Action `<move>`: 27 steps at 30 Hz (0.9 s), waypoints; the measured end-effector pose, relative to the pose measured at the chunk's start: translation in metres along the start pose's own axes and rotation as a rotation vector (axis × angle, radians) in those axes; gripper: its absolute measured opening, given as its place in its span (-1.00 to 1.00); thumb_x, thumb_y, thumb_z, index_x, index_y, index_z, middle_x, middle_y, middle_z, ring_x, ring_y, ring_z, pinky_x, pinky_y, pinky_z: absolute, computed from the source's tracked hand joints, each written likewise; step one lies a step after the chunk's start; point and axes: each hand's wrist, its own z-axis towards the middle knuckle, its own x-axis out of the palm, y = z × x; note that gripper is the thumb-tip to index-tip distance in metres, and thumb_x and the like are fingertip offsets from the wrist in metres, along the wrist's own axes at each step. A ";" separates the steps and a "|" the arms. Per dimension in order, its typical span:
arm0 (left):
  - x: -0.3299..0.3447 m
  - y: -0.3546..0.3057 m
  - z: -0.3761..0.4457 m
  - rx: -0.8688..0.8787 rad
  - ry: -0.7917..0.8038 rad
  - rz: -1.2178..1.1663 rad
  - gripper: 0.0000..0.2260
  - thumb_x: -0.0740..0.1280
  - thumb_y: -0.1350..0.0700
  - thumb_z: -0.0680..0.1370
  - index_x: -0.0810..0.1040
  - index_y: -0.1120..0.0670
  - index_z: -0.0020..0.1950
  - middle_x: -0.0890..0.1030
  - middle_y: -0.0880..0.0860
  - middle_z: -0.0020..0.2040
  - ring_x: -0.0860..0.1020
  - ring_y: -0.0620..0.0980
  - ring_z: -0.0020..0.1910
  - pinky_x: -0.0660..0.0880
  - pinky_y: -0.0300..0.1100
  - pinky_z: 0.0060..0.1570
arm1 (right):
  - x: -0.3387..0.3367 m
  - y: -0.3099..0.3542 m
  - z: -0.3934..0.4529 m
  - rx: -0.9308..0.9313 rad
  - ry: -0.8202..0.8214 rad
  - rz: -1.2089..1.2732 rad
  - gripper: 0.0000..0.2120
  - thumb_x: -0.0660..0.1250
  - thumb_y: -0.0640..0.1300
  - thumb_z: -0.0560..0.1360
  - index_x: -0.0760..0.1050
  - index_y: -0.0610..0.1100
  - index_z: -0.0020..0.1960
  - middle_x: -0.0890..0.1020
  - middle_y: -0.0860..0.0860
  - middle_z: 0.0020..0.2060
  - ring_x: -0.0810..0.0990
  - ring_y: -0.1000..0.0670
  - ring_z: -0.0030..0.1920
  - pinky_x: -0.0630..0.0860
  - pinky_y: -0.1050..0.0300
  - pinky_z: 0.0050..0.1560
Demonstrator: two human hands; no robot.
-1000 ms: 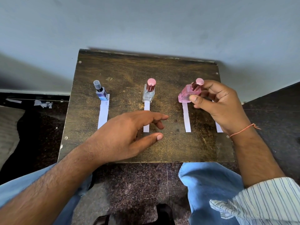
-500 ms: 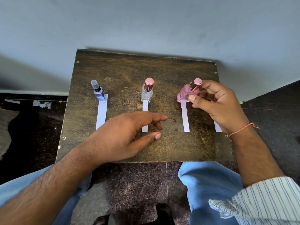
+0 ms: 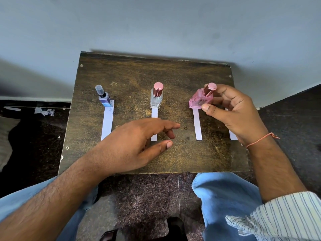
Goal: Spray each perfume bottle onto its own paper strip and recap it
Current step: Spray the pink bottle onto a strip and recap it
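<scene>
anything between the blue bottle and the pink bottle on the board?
Head view: the clear bottle with a pink cap stands between the blue bottle and the pink bottle, at the top of its own paper strip.

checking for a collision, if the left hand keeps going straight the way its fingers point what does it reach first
The left hand points right across the wooden board. First in that line is probably the paper strip below the pink perfume bottle, then the right hand. Its height above the board is unclear.
</scene>
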 end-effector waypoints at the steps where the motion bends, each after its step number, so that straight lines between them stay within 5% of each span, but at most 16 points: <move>1: 0.000 0.000 0.000 0.002 0.003 -0.002 -0.58 0.31 -0.15 0.70 0.50 -0.13 0.56 0.64 -0.31 0.26 0.59 -0.26 -0.19 0.51 -0.38 -0.07 | -0.001 0.000 0.000 -0.012 0.002 -0.008 -0.48 0.60 -0.27 0.49 0.63 0.10 0.37 0.74 0.01 0.28 0.72 -0.16 0.19 0.53 -0.40 0.41; 6: 0.001 -0.004 0.004 0.001 0.004 0.017 -0.59 0.33 -0.12 0.70 0.50 -0.13 0.55 0.64 -0.32 0.26 0.56 -0.35 -0.18 0.40 -0.51 -0.07 | -0.012 0.001 -0.002 -0.073 -0.064 -0.064 -0.41 0.58 -0.34 0.50 0.57 0.01 0.45 0.72 0.06 0.30 0.72 -0.13 0.21 0.61 -0.22 0.37; 9: 0.004 -0.008 0.007 0.005 0.010 0.019 -0.59 0.34 -0.10 0.70 0.51 -0.11 0.55 0.65 -0.30 0.26 0.54 -0.44 -0.14 0.36 -0.56 -0.05 | -0.024 0.004 -0.008 -0.082 -0.093 -0.217 -0.45 0.55 -0.31 0.53 0.58 0.11 0.42 0.69 0.17 0.29 0.67 -0.04 0.22 0.68 0.03 0.09; 11: 0.005 -0.010 0.009 0.014 0.024 0.023 -0.59 0.34 -0.10 0.70 0.51 -0.10 0.56 0.65 -0.30 0.26 0.54 -0.46 -0.11 0.35 -0.59 -0.04 | -0.039 0.005 -0.013 -0.085 -0.054 -0.370 -0.47 0.53 -0.28 0.55 0.59 0.15 0.41 0.63 0.21 0.33 0.61 0.07 0.25 0.69 0.01 0.06; 15: 0.011 -0.012 0.014 0.011 0.047 0.019 -0.59 0.30 -0.15 0.71 0.47 -0.16 0.57 0.63 -0.33 0.28 0.61 -0.30 -0.16 0.44 -0.49 -0.06 | -0.072 0.001 -0.019 -0.067 0.069 -0.565 -0.47 0.53 -0.23 0.53 0.59 0.19 0.41 0.55 0.27 0.42 0.50 0.04 0.44 0.59 -0.17 0.27; 20: 0.020 -0.015 0.020 0.054 0.055 -0.001 -0.59 0.29 -0.15 0.72 0.45 -0.17 0.57 0.63 -0.33 0.30 0.69 -0.21 0.12 0.66 -0.11 0.11 | -0.086 -0.012 -0.024 -0.052 0.204 -0.641 -0.43 0.61 -0.20 0.48 0.60 0.16 0.41 0.57 0.26 0.43 0.46 -0.03 0.51 0.34 -0.33 0.53; 23: 0.022 -0.019 0.024 0.047 0.066 0.003 -0.60 0.31 -0.13 0.72 0.46 -0.16 0.57 0.63 -0.32 0.30 0.67 -0.28 0.13 0.63 -0.24 0.11 | -0.088 -0.017 -0.027 -0.064 0.230 -0.679 -0.38 0.65 -0.17 0.45 0.58 0.13 0.44 0.57 0.24 0.44 0.43 0.00 0.53 0.20 -0.05 0.63; 27: 0.027 -0.025 0.029 0.034 0.072 0.005 -0.60 0.34 -0.09 0.71 0.50 -0.11 0.56 0.65 -0.29 0.27 0.54 -0.51 -0.06 0.35 -0.60 -0.05 | -0.089 -0.020 -0.032 -0.062 0.216 -0.755 -0.31 0.65 -0.15 0.43 0.54 0.08 0.50 0.51 0.24 0.47 0.34 0.14 0.48 0.00 0.48 0.45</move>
